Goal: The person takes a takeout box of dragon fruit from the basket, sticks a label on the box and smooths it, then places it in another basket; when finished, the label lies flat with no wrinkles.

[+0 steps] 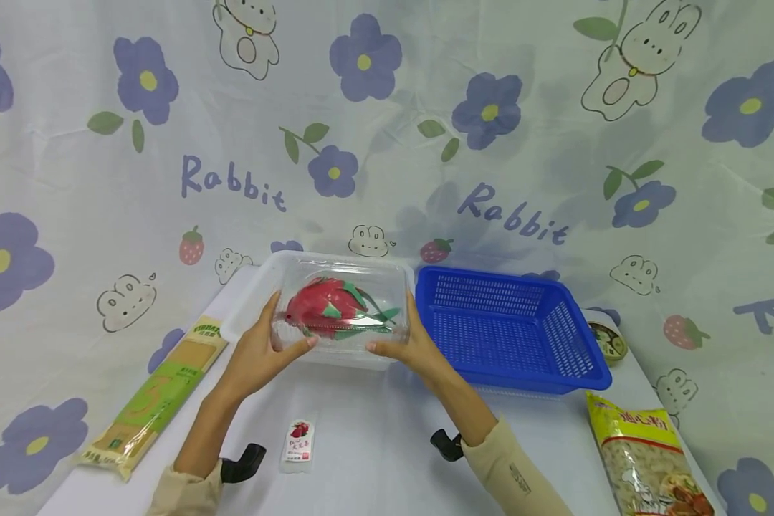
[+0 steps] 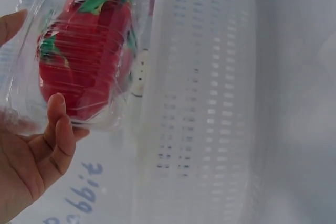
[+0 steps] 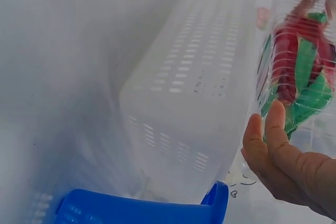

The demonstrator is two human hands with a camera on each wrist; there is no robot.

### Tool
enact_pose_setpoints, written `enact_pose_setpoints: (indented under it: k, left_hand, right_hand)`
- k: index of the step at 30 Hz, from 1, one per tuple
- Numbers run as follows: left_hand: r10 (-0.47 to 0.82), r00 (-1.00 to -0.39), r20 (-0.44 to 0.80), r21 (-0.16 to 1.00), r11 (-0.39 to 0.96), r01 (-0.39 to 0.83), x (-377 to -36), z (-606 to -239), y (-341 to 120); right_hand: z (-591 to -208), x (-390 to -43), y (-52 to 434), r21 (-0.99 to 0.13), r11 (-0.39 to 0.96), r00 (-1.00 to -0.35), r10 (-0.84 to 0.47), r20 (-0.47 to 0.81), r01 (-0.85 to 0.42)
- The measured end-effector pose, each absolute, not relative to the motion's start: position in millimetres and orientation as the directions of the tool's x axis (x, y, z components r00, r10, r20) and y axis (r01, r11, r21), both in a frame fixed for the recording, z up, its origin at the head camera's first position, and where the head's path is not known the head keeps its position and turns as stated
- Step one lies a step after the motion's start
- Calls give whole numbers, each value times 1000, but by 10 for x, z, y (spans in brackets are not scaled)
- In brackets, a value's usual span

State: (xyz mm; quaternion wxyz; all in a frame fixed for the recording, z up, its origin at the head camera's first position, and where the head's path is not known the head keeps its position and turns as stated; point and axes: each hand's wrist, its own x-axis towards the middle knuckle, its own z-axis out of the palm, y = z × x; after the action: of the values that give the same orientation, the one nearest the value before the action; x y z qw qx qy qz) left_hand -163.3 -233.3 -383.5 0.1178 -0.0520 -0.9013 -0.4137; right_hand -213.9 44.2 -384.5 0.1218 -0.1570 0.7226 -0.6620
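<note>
A clear plastic clamshell box (image 1: 387, 283) is held up between both hands in the head view. Inside it lies a red dragon fruit (image 1: 325, 301) with green leaf-like scales. My left hand (image 1: 254, 355) grips the box's left end, thumb across the near side. At the opposite end my right hand (image 1: 419, 347) holds it the same way. The left wrist view shows left fingertips (image 2: 56, 106) pressed to the clear plastic. Right fingertips (image 3: 275, 116) touch it in the right wrist view. Behind and below the box stands a white perforated basket (image 1: 248, 301), partly hidden by it.
A blue basket (image 1: 497, 351) stands right of the white one, with a round tin (image 1: 609, 342) beside it. A noodle pack (image 1: 161, 394) lies on the left, a pasta bag (image 1: 648, 459) at the right front. A small dragon-fruit label (image 1: 299, 444) lies between the forearms.
</note>
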Motion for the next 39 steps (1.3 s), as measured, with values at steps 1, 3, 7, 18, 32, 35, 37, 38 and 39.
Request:
enact_pose_setpoints:
  k: [1,3,7,18,32,35,37,38,39]
  left_hand:
    - [-3,-965,261,732,653,196,-1620,-3840,-2325]
    - [-1,-962,273,731,651,206,-1590,-3846,-2306]
    - [6,-952,305,730,641,238,-1516,-3853,-2261]
    - [10,-949,316,718,651,246,-1279,-3851,-2133]
    - [-28,-966,256,733,658,175,-1097,-3925,-1973]
    - [-39,-971,238,738,657,154,-1070,-3925,-1930]
    - [-44,-973,226,741,656,142,-1049,-3929,-1893]
    - [-48,-976,213,748,650,131,-1037,-3929,-1875]
    - [-51,-977,206,753,647,125,-1025,-3934,-1858]
  right_hand:
    - [-3845,-2120,449,-995,78,-923,-384,28,-63]
    - [-3850,-2081,469,-994,94,-928,-373,17,-55]
    - [-3853,-1996,513,-991,125,-936,-353,2,-50]
    - [-3860,-1729,650,-987,157,-947,-320,-34,-18]
    - [-3870,-1511,794,-978,209,-956,-283,-73,12]
    - [-3866,-1471,826,-977,214,-958,-277,-73,13]
    - [-3863,-1442,857,-974,225,-959,-272,-76,14]
    - [-3862,-1427,874,-974,228,-960,-270,-77,14]
    - [-3859,-1412,890,-973,231,-960,-269,-78,15]
